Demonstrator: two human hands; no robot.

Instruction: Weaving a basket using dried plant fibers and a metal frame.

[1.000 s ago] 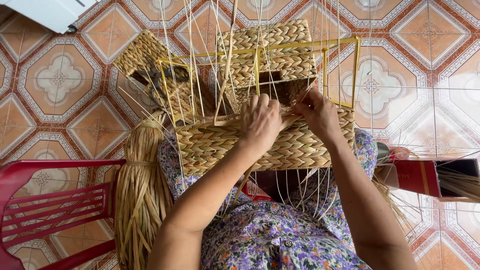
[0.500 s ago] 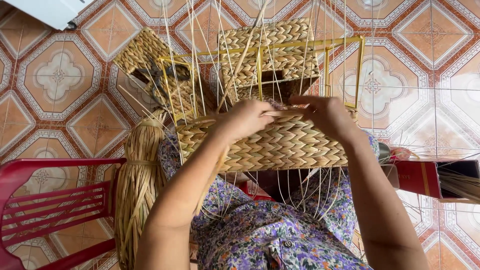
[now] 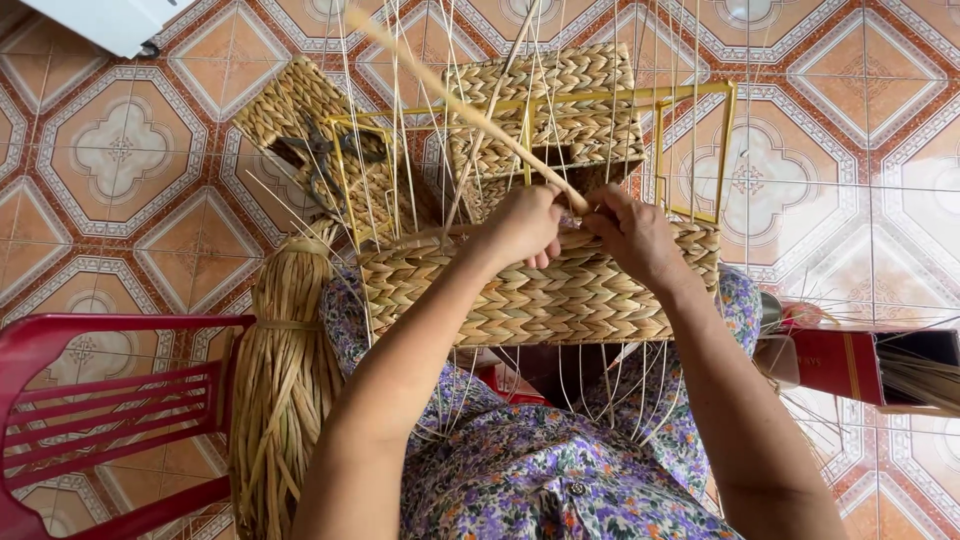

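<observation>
A half-woven straw basket [image 3: 540, 295] on a yellow wire frame [image 3: 690, 95] rests on my lap, its braided wall facing me. My left hand [image 3: 520, 225] and my right hand [image 3: 630, 232] meet at the top edge of the woven wall. Both pinch a long pale straw strand [image 3: 460, 105] that rises diagonally up and to the left. Thin upright stakes [image 3: 400, 130] stand from the frame around my hands.
Two finished woven baskets [image 3: 560, 90] lie on the tiled floor beyond, one [image 3: 300, 110] with dark scissors [image 3: 325, 160] on it. A bundle of straw [image 3: 285, 380] leans at my left beside a red plastic chair [image 3: 90, 400]. A red box [image 3: 850, 365] lies at the right.
My hands have drawn together at the top of the woven wall, and the long strand now stretches up to the left from between them. The basket has shifted slightly lower in view.
</observation>
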